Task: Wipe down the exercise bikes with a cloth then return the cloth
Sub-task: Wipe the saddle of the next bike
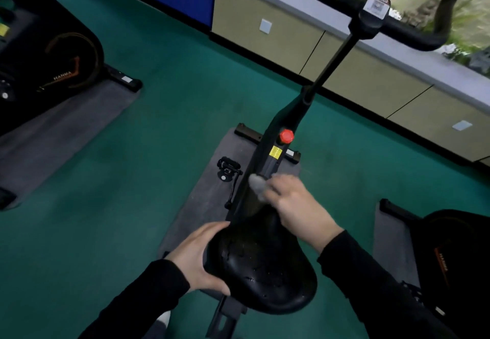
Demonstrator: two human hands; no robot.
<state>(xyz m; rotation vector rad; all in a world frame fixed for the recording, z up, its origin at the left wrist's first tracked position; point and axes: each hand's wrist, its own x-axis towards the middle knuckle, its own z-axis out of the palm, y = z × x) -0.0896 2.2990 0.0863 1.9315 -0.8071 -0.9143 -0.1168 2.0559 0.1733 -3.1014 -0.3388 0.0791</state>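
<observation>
A black exercise bike [273, 150] stands on a grey mat directly below me, with a red knob [287, 136] on its frame. Its black saddle [265, 267] is closest to me. My left hand [200, 256] grips the saddle's left edge. My right hand [297, 203] holds a small grey cloth [257, 183] pressed against the frame just ahead of the saddle. The handlebars [371, 25] rise at the top right.
A second black bike [53, 60] with orange markings stands on a mat at the left. A third bike [456, 256] is at the right edge. A beige wall panel with a grey sill [397, 54] runs behind. Green floor [119, 192] lies between the bikes.
</observation>
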